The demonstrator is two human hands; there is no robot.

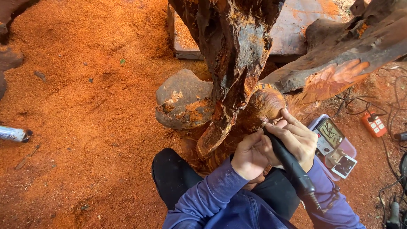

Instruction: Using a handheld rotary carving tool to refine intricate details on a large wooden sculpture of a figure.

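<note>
A large gnarled piece of dark reddish wood (235, 55) rises in front of me, with a carved orange patch (265, 106) low on it. My right hand (294, 138) grips a black pen-shaped rotary carving tool (290, 163), its tip against the carved patch. My left hand (250, 154) is cupped beside the tool's front end and steadies it. Both arms wear purple sleeves. A black-clad knee (171, 176) is bent below the wood.
Orange sawdust (85, 106) covers the ground. A grey rounded stump (182, 104) sits left of the wood. At the right lie a clear plastic box with small devices (335, 146), an orange switch box (374, 124) and black cables (394, 186). A grey tube (15, 134) lies far left.
</note>
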